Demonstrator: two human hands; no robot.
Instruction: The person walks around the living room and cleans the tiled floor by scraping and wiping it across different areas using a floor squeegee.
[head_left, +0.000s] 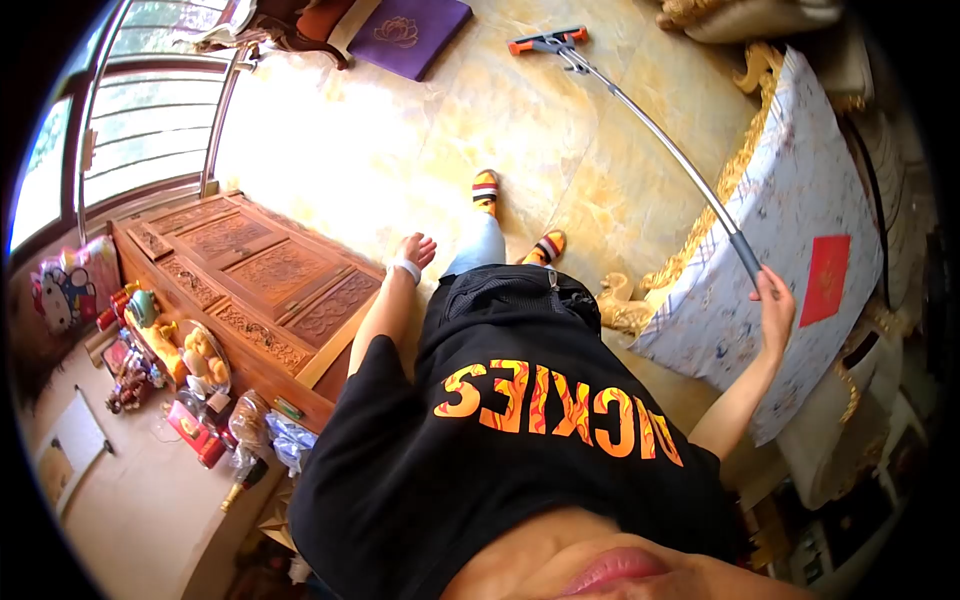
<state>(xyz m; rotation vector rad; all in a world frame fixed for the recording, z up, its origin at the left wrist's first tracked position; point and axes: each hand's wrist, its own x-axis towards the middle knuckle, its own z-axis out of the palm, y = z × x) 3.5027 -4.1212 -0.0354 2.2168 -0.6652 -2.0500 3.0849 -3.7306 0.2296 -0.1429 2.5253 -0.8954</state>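
My right hand (776, 303) is closed around the dark grey grip of a mop (668, 142) at the right of the view. Its silver pole runs up and away to an orange and grey head (548, 41), which lies on the tiled floor. The pole looks bent by the wide lens. My left hand (417, 250) hangs beside my left leg with its fingers apart and nothing in it, near the edge of a carved wooden cabinet (270, 265). A light band circles that wrist.
A patterned cloth (750, 290) covers gold-trimmed furniture on the right, with a red paper (826, 280) on it. Toys and bagged items (190, 350) crowd beside the cabinet. A purple cushion (410, 35) lies at the top. My slippered feet stand on shiny floor tiles (440, 130).
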